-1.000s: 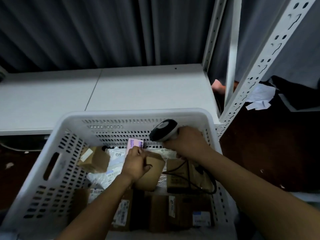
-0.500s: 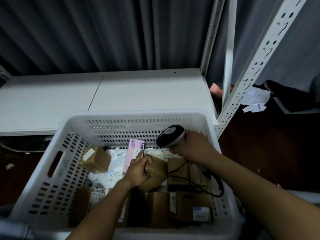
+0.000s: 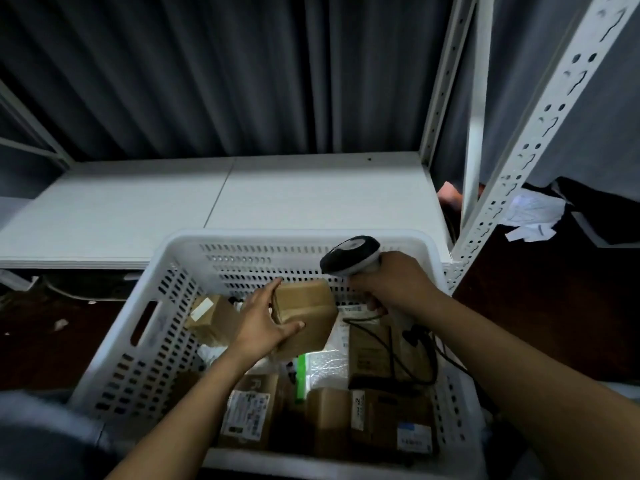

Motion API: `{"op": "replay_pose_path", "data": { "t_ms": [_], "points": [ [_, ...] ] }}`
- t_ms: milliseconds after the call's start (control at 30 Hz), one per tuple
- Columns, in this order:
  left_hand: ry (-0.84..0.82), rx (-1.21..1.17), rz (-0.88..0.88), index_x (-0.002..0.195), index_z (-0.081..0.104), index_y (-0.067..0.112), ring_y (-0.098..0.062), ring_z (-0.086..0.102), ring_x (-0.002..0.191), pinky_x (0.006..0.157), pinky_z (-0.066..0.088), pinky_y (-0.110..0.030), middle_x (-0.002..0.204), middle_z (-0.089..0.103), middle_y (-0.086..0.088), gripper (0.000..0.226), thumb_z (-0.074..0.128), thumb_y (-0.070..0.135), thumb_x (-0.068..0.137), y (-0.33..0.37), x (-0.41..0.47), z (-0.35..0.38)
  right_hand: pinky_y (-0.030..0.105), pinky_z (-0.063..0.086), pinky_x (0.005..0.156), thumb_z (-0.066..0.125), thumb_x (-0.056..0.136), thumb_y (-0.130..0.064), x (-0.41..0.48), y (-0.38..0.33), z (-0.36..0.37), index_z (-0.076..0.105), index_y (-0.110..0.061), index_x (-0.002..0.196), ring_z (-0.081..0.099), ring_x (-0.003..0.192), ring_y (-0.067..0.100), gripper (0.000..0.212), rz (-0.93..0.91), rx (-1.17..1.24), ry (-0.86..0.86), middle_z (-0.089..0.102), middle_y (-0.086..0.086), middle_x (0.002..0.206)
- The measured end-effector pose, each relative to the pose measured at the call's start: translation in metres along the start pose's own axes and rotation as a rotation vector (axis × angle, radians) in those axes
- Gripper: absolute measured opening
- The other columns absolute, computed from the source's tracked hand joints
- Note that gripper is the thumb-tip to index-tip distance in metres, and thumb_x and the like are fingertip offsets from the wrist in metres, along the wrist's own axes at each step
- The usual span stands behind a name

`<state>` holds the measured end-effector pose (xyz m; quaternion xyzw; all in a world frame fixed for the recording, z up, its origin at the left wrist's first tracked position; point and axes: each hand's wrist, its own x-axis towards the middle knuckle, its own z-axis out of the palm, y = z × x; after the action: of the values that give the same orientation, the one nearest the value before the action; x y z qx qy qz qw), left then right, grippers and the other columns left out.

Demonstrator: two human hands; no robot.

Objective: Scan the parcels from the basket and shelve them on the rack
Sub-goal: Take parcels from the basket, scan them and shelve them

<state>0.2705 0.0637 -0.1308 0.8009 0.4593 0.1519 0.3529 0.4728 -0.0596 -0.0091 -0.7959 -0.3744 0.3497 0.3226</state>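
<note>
Over the white basket (image 3: 145,334) the left hand (image 3: 258,327) grips a brown parcel (image 3: 306,315) — fingers and thumb around it — while the right hand (image 3: 391,282) holds the scanner (image 3: 349,256).

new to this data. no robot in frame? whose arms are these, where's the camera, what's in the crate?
There is no robot here. These are a person's two bare arms, filmed by a wide-angle camera worn on the head that looks forward and down. It is the only view.

The left hand holds a brown cardboard parcel over the other parcels in the white perforated basket. The right hand grips a barcode scanner close to that parcel, and its black cable trails across the boxes below.

Also in the basket are more cardboard boxes, one a labelled box, and a silvery padded mailer. Behind the basket is the white rack shelf, where scanned parcels are meant to go.
</note>
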Motion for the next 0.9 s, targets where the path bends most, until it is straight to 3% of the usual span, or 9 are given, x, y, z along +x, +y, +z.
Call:
{"op": "replay_pose_path", "data": {
  "t_ms": [167, 267, 367, 467, 533, 667, 733, 800, 900],
  "points": [
    [0.176, -0.273, -0.028, 0.136, 0.041, 0.04, -0.016, 0.058, 0.108, 0.092, 0.052, -0.038, 0.121, 0.056, 0.009, 0.085, 0.088, 0.03, 0.065, 0.035, -0.026, -0.044, 0.031, 0.057, 0.055, 0.073, 0.08, -0.019, -0.001, -0.006, 0.004, 0.069, -0.006, 0.082, 0.066, 0.057, 0.022, 0.013, 0.0, 0.312, 0.102, 0.068, 0.012, 0.067],
    [0.229, -0.417, -0.006, 0.133, 0.043, 0.036, -0.011, 0.056, 0.11, 0.093, 0.05, -0.032, 0.116, 0.054, 0.02, 0.078, 0.085, 0.023, 0.069, 0.059, -0.043, -0.064, 0.035, 0.057, 0.062, 0.074, 0.078, -0.017, 0.0, -0.001, 0.004, 0.07, -0.006, 0.081, 0.066, 0.061, 0.025, 0.013, 0.083, 0.524, 0.15, 0.067, 0.015, 0.07],
    [0.215, -0.549, 0.027, 0.13, 0.041, 0.039, 0.002, 0.052, 0.107, 0.083, 0.049, -0.021, 0.116, 0.05, 0.023, 0.071, 0.08, 0.019, 0.074, 0.08, -0.061, -0.079, 0.035, 0.054, 0.062, 0.072, 0.083, -0.016, -0.005, 0.002, 0.001, 0.07, -0.003, 0.086, 0.065, 0.06, 0.024, 0.014, 0.136, 0.714, 0.122, 0.068, 0.015, 0.073],
    [0.14, -0.536, 0.039, 0.136, 0.037, 0.042, 0.007, 0.051, 0.104, 0.08, 0.048, -0.016, 0.115, 0.049, 0.027, 0.074, 0.077, 0.022, 0.078, 0.088, -0.072, -0.085, 0.044, 0.056, 0.083, 0.069, 0.086, -0.021, -0.014, 0.002, -0.004, 0.072, -0.007, 0.101, 0.071, 0.084, 0.032, 0.021, 0.191, 0.909, 0.014, 0.074, 0.018, 0.092],
    [0.091, -0.491, 0.038, 0.142, 0.031, 0.043, 0.005, 0.054, 0.106, 0.085, 0.048, -0.015, 0.117, 0.05, 0.028, 0.08, 0.076, 0.023, 0.079, 0.09, -0.077, -0.086, 0.044, 0.054, 0.087, 0.069, 0.087, -0.025, -0.02, 0.0, -0.006, 0.072, -0.009, 0.103, 0.072, 0.088, 0.032, 0.023, 0.181, 0.928, 0.007, 0.075, 0.016, 0.094],
    [0.003, -0.374, 0.012, 0.145, 0.021, 0.049, -0.001, 0.047, 0.115, 0.1, 0.04, -0.028, 0.125, 0.04, 0.028, 0.091, 0.072, 0.061, 0.07, 0.092, -0.081, -0.087, 0.042, 0.052, 0.094, 0.074, 0.083, -0.028, -0.026, -0.002, -0.007, 0.072, -0.014, 0.103, 0.071, 0.094, 0.024, 0.025, 0.052, 0.805, 0.169, 0.076, 0.004, 0.096],
    [-0.022, -0.387, -0.022, 0.138, 0.026, 0.053, -0.008, 0.047, 0.115, 0.106, 0.039, -0.038, 0.129, 0.042, 0.018, 0.076, 0.058, 0.076, 0.073, 0.095, -0.082, -0.086, 0.038, 0.054, 0.089, 0.073, 0.084, -0.025, -0.028, -0.004, -0.008, 0.071, -0.014, 0.099, 0.07, 0.092, 0.023, 0.018, 0.018, 0.809, 0.199, 0.076, 0.003, 0.094],
    [-0.007, -0.451, -0.053, 0.131, 0.032, 0.05, -0.012, 0.053, 0.111, 0.105, 0.042, -0.042, 0.132, 0.048, 0.009, 0.063, 0.052, 0.069, 0.074, 0.097, -0.082, -0.084, 0.032, 0.057, 0.072, 0.07, 0.087, -0.019, -0.029, -0.006, -0.008, 0.072, -0.011, 0.093, 0.071, 0.078, 0.022, 0.01, 0.015, 0.853, 0.171, 0.075, 0.006, 0.083],
    [0.016, -0.477, -0.062, 0.133, 0.034, 0.04, -0.004, 0.055, 0.102, 0.088, 0.048, -0.022, 0.128, 0.051, 0.011, 0.055, 0.059, 0.048, 0.085, 0.096, -0.081, -0.08, 0.031, 0.055, 0.065, 0.069, 0.087, -0.019, -0.031, -0.009, -0.005, 0.072, -0.005, 0.088, 0.067, 0.064, 0.022, 0.014, 0.035, 0.872, 0.113, 0.071, 0.012, 0.076]
  ]
}}
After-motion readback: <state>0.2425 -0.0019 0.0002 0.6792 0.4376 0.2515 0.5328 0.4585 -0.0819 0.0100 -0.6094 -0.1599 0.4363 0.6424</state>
